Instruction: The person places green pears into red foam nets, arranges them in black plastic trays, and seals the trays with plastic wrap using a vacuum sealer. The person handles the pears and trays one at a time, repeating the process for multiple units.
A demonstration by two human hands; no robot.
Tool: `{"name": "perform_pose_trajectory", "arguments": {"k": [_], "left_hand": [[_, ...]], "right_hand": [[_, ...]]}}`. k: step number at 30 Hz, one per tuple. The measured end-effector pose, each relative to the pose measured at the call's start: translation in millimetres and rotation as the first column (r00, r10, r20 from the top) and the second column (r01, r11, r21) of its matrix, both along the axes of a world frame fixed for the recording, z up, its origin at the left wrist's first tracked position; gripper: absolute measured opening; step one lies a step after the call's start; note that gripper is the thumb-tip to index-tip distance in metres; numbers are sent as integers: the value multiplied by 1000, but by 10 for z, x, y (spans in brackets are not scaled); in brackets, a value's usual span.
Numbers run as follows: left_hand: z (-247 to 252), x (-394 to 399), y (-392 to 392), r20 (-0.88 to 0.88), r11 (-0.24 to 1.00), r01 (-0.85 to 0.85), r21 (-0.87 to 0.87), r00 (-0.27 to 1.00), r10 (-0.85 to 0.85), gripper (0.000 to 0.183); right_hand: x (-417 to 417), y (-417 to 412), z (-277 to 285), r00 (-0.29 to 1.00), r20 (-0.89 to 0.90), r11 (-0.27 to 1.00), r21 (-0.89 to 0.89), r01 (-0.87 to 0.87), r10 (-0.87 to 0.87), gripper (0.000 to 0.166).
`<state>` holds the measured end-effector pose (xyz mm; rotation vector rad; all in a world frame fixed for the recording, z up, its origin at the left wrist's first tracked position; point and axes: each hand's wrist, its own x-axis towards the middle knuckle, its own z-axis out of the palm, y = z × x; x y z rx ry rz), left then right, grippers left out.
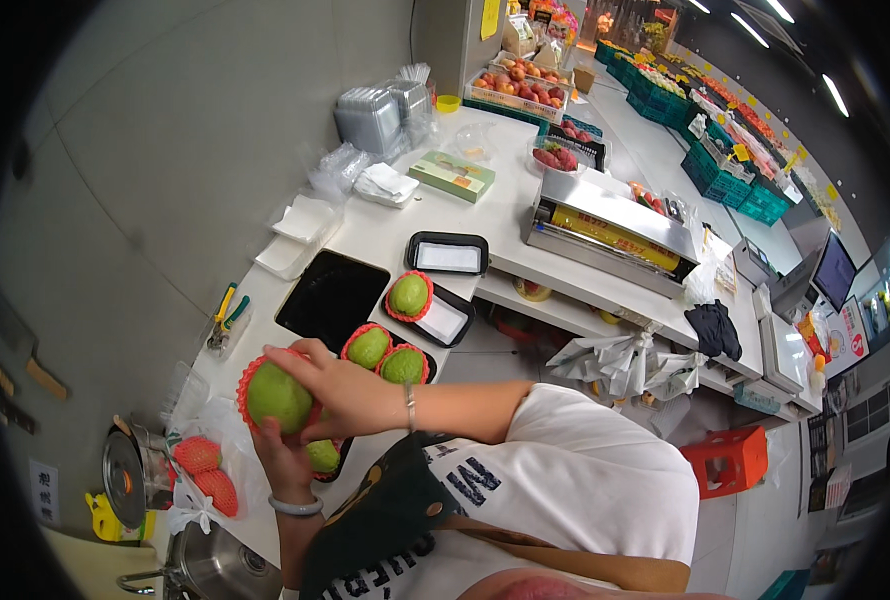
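Note:
Both my hands are around one green guava [278,397] in a red foam net. My right hand [347,386] grips it from above and the side, and my left hand [284,450] supports it from below. Beyond the hands, two netted guavas [368,347] lie on a black tray. Another guava [409,295] rests at the end of a black tray with a white pad [445,319]. Farther back is a black tray [447,255] holding only a white pad. One more guava [323,455] shows partly below my hands.
A plastic bag with red-netted fruit [216,487] lies near the steel sink [224,562]. Yellow-and-green-handled cutters [227,315] lie by the wall. A film wrapper [614,232], a green box [452,176] and stacked clear containers [370,120] stand on the counter.

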<state>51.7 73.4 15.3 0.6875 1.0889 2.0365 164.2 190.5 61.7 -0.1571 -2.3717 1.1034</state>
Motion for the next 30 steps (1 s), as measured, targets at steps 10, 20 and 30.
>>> {"name": "perform_pose_trajectory", "arguments": {"k": [10, 20, 30], "left_hand": [[-353, 316, 562, -234, 883, 283, -375, 893, -385, 63], [-858, 250, 1342, -871, 873, -78, -482, 152, -467, 56], [-1174, 194, 2848, -705, 688, -180, -703, 40, -709, 71]], "right_hand": [[604, 395, -753, 983, 31, 775, -611, 164, -183, 89], [1681, 1234, -1391, 795, 369, 385, -726, 570, -482, 69], [1123, 2045, -1773, 698, 571, 763, -183, 621, -431, 73]]}}
